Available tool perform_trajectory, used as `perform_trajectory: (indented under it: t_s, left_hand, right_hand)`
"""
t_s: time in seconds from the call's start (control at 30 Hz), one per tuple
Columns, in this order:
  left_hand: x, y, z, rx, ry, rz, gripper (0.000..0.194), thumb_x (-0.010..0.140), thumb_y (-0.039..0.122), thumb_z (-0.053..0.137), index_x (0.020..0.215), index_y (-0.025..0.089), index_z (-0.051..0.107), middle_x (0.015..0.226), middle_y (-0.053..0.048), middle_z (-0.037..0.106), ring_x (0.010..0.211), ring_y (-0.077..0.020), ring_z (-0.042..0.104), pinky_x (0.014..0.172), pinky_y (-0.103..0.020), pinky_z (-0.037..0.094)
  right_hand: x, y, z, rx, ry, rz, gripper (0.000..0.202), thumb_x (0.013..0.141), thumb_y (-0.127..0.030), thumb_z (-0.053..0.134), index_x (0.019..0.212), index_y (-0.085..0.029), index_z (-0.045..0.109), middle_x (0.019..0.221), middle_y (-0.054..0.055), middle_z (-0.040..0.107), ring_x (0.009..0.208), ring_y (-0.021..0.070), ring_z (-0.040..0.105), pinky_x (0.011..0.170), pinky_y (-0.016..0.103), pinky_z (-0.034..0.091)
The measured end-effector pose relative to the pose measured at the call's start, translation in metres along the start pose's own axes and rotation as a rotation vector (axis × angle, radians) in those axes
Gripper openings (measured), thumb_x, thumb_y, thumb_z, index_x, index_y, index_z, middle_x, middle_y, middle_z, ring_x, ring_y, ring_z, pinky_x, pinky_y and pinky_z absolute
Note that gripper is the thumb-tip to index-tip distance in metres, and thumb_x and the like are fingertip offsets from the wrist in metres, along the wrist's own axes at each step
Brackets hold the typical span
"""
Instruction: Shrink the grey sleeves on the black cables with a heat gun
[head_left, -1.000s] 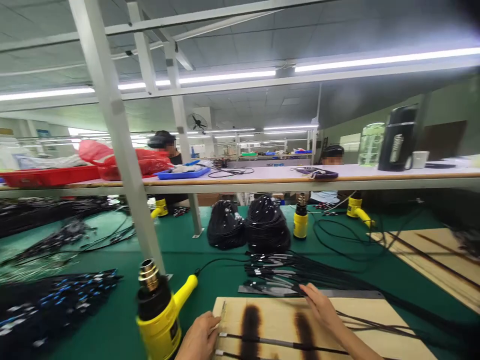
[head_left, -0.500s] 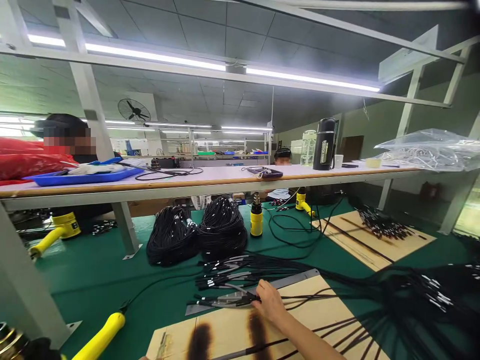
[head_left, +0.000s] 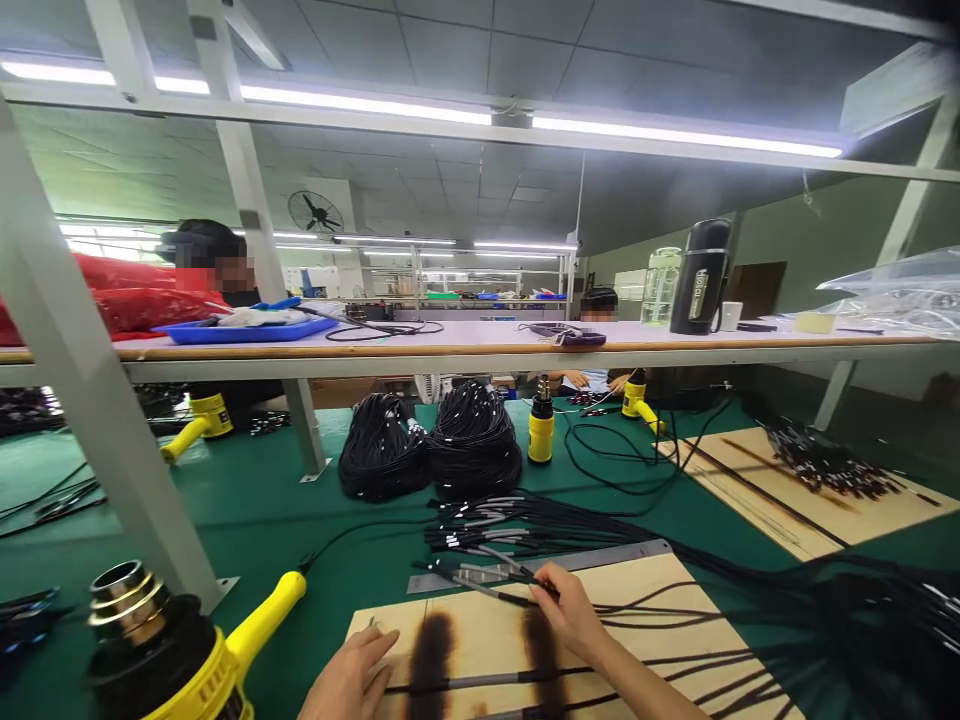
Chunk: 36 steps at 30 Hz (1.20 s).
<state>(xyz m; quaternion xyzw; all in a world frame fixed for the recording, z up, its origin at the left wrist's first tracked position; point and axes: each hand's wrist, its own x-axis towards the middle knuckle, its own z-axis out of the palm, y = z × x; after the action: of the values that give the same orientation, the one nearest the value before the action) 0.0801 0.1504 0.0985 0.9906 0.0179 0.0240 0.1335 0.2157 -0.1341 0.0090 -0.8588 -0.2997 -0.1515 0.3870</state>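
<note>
My right hand [head_left: 568, 608] pinches black cables [head_left: 511, 597] with grey sleeves, just above the near edge of a steel ruler [head_left: 626, 553]. My left hand [head_left: 354, 672] is at the left end of a wooden board [head_left: 637, 590], its fingers stretched out and apart. Close to its fingertips lies the end of a sleeved black cable [head_left: 469, 683] that runs across the board. Two dark scorch marks [head_left: 431, 655] show on the wood between my hands. Behind the ruler, a bundle of grey-sleeved black cables [head_left: 495, 515] trails off to the right.
A yellow heat gun [head_left: 199, 670] stands nozzle up at the front left. Two coiled cable bundles [head_left: 474, 440] and another heat gun [head_left: 541, 430] are farther back. A shelf [head_left: 465, 362] spans above the bench, held by a metal post [head_left: 124, 440]. Co-workers sit beyond it.
My left hand has come into view over the board's left end. My right hand still grips cables, now lifted slightly off the ruler. The camera view has swung left.
</note>
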Motion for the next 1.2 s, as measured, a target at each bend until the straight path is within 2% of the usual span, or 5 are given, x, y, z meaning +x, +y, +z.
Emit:
perform_trajectory:
  t_s: [0.23, 0.43, 0.63, 0.93, 1.2]
  left_hand:
    - [0.009, 0.046, -0.005, 0.030, -0.103, 0.014, 0.032, 0.079, 0.016, 0.037, 0.096, 0.020, 0.063, 0.095, -0.007, 0.061, 0.092, -0.0206, 0.056, 0.081, -0.029, 0.041]
    - [0.003, 0.032, 0.008, 0.060, -0.114, 0.016, 0.026, 0.076, 0.010, 0.040, 0.090, 0.019, 0.061, 0.091, -0.007, 0.060, 0.089, -0.0194, 0.056, 0.077, -0.027, 0.041]
    - [0.002, 0.029, 0.016, 0.081, -0.117, -0.005, 0.021, 0.075, 0.008, 0.042, 0.081, 0.016, 0.060, 0.091, -0.008, 0.061, 0.089, -0.0203, 0.057, 0.076, -0.028, 0.042]
    - [0.008, 0.043, 0.018, 0.053, -0.123, -0.009, 0.035, 0.078, 0.012, 0.043, 0.108, 0.020, 0.060, 0.110, -0.009, 0.059, 0.103, -0.0223, 0.054, 0.088, -0.033, 0.042]
    - [0.020, 0.043, 0.030, -0.143, -0.124, 0.005, 0.071, 0.073, 0.006, 0.045, 0.141, 0.020, 0.028, 0.146, -0.006, 0.031, 0.131, -0.0192, 0.031, 0.111, -0.035, 0.024]
  right_hand:
    - [0.001, 0.003, 0.006, -0.189, 0.009, 0.128, 0.020, 0.079, -0.006, 0.047, 0.094, -0.016, 0.056, 0.096, 0.011, 0.059, 0.092, 0.0263, 0.055, 0.077, 0.035, 0.042]
    - [-0.002, -0.001, 0.019, -0.306, -0.065, 0.165, 0.022, 0.081, -0.004, 0.045, 0.075, -0.020, 0.060, 0.083, 0.007, 0.061, 0.084, 0.0242, 0.055, 0.076, 0.034, 0.040]
    - [-0.006, -0.018, 0.029, -0.311, -0.134, 0.179, 0.021, 0.086, -0.013, 0.043, 0.085, -0.015, 0.063, 0.092, 0.014, 0.063, 0.091, 0.0300, 0.056, 0.079, 0.041, 0.038]
    - [-0.010, -0.029, 0.022, -0.038, -0.249, 0.176, 0.021, 0.077, -0.005, 0.042, 0.082, -0.016, 0.059, 0.093, 0.011, 0.063, 0.089, 0.0244, 0.057, 0.078, 0.034, 0.040]
    - [-0.013, -0.014, -0.003, 0.420, -0.373, 0.123, 0.019, 0.082, -0.033, 0.039, 0.071, -0.020, 0.048, 0.072, 0.001, 0.055, 0.071, 0.0182, 0.052, 0.065, 0.028, 0.041]
